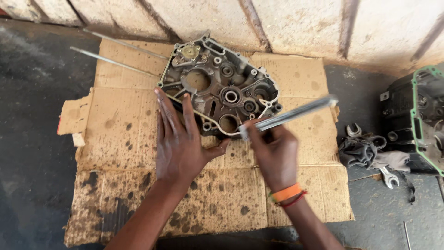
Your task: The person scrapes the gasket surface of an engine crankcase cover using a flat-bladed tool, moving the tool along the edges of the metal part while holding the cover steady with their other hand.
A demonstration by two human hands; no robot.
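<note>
- Crankcase half (222, 88), grey cast metal with bores and bearing seats facing up, lies flat on the upper middle of an oil-spotted cardboard sheet (138, 139), close to the wall.
- Left hand (178, 141) lies flat at the casing's 7 o'clock edge. Fingers (166, 111) are spread and extended, tips over the rim; the thumb (217, 148) reaches out toward the lower rim at about 6 o'clock. It holds nothing.
- Right hand (275, 155) is closed around one end of a long flat metal tool (289, 115), blurred. Fingers are curled tight on it. The gripped end sits at the casing's 5 o'clock rim; the free end points out toward 2 o'clock, past the casing's right side.
- Whether the tool tip touches the rim cannot be told because of blur.
- Judgement: for clean work on the mating face, the left palm should press hard enough that the casing does not slide on the cardboard. The tool should stay flat to the rim, so it does not gouge the sealing surface.
- Two thin metal rods (115, 53) lie at the casing's 10 o'clock, partly off the cardboard.
- At 3 o'clock, well apart on the floor: a grey rag (358, 150), open-end spanners (389, 178), and a second engine casing with green gasket (423, 120).
</note>
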